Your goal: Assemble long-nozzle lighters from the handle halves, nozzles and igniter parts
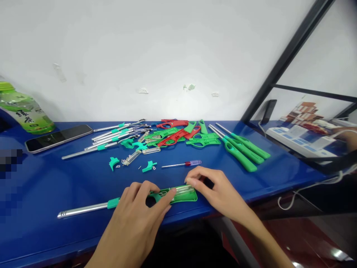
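A long-nosed gas lighter [192, 196] lies near the table's front edge, its green handle shell open on top and its metal tube [83, 211] pointing left. My left hand [136, 216] is closed over the middle of it, thumb on the clear fuel tank [182, 190] inside the shell. At the handle's right end, my right hand [214, 186] pinches with thumb and index finger at the upper rim. The left hand hides the trigger area. Just beyond lie a screwdriver [192, 163] and two turquoise triggers, one trigger [150, 166] nearer the middle.
Green and red shell halves [178, 134] are heaped at the back, beside metal lighter tubes [111, 137]. Closed green lighters [242, 152] lie at right. A phone [58, 138] and drink bottle [25, 108] stand left. Past the black frame [284, 56] are a power strip [301, 143] and another person's hand [348, 137].
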Available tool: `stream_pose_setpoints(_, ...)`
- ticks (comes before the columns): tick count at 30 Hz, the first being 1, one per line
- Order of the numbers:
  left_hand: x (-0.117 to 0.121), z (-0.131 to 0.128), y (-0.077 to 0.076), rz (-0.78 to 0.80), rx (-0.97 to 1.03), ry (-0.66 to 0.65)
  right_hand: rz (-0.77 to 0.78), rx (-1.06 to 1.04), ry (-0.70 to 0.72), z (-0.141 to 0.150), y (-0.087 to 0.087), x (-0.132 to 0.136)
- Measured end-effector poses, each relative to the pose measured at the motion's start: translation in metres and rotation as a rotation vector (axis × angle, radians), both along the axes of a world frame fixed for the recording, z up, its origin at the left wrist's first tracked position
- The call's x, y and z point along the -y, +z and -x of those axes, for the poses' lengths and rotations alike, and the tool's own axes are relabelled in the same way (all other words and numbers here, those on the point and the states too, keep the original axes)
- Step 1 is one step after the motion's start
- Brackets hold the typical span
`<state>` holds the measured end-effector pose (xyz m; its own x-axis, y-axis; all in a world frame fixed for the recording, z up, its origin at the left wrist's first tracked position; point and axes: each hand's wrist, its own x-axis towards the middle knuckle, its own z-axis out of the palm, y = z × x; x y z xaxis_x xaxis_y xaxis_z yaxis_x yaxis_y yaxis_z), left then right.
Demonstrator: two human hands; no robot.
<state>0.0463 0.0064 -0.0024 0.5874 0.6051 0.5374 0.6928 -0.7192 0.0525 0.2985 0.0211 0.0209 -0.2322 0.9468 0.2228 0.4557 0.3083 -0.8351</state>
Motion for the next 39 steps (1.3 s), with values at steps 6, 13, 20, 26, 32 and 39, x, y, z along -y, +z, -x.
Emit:
stream_pose_setpoints(6, -0.001, 0.001, -0.001, -0.005, 0.020, -0.007, 0.090, -0.040, 0.026, -0.005, -0.001, -0.003)
stream_pose_setpoints(13, 0.001, 0.000, -0.002, 0.011, 0.006, 0.018, 0.126, -0.001, 0.023, -0.005, 0.002, -0.005)
stream_pose_setpoints(20, -0.001, 0.000, -0.003, -0.001, -0.002, 0.033, 0.056, 0.058, 0.009, -0.004, 0.001, -0.004)
stream_pose_setpoints(26, 0.000, -0.001, -0.002, 0.000, -0.003, 0.028, -0.128, 0.141, 0.017, -0.005, 0.000, 0.012)
stream_pose_setpoints(32, 0.001, -0.001, -0.001, -0.016, -0.001, 0.025, -0.158, 0.260, -0.003, -0.009, -0.006, 0.031)
stream_pose_setpoints(39, 0.000, -0.001, -0.003, -0.013, 0.008, 0.032, -0.239, 0.322, -0.008, -0.009, -0.013, 0.036)
